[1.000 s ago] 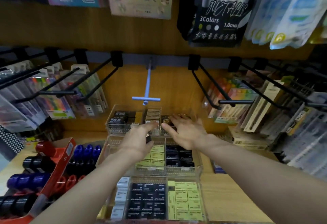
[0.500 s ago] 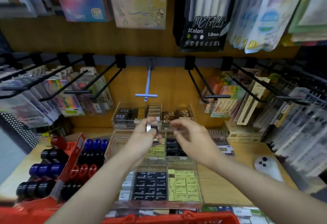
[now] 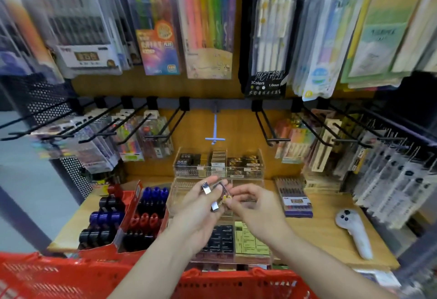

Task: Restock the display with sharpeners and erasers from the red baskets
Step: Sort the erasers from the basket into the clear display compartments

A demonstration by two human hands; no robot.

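A wooden back panel (image 3: 208, 90) rises behind a wooden shelf (image 3: 331, 232), both in a warm orange-brown tone. A dark rail (image 3: 217, 104) crosses the panel and carries black hooks (image 3: 267, 128) that reach toward the near side. At the far left stands a black perforated metal panel (image 3: 47, 100), with pale grey floor (image 3: 21, 192) below it. Lighting is even and bright, indoor.

matt wooden shelf (image 3: 326, 232), clear acrylic trays (image 3: 260, 156)
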